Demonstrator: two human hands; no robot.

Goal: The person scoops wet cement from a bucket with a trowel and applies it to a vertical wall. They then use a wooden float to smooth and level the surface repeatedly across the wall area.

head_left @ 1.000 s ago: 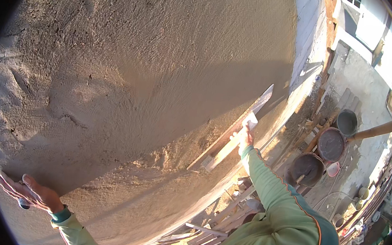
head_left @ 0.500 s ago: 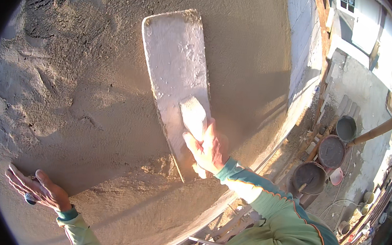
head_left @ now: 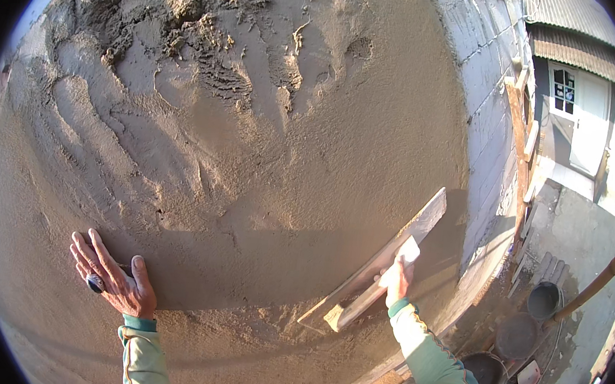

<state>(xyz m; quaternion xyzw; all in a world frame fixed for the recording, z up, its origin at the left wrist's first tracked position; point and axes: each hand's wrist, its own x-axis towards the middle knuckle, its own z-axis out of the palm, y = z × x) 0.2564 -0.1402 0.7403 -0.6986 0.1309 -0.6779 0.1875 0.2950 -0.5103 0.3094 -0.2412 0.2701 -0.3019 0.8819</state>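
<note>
in the head view, the float (head_left: pixel 422 217) is a long, thin, pale board, smeared with grey-brown mortar, with a stout, light-coloured handle (head_left: pixel 362 301) along its back. it shows nearly edge-on, so its working face is mostly hidden. its long axis runs slantwise, one end pointing up and to the right, the other down and to the left; the handle lies roughly parallel to it. the float is at the lower right part of the mortar-coated wall (head_left: pixel 307 192), near the strip of pale blocks (head_left: pixel 486 109); whether all of it touches the mortar cannot be told. the right grip (head_left: pixel 396 279) is clenched around the handle near its upper end. the left grip (head_left: pixel 120 282) is released, holding nothing, fingers spread and pointing up at the wall, a dark-stoned ring (head_left: pixel 95 283) on one finger. the wall is rough and lumpy towards the top, smoother on the right. buckets (head_left: pixel 543 300) stand on the ground at lower right, beside a slanting pole (head_left: pixel 600 280).
</note>
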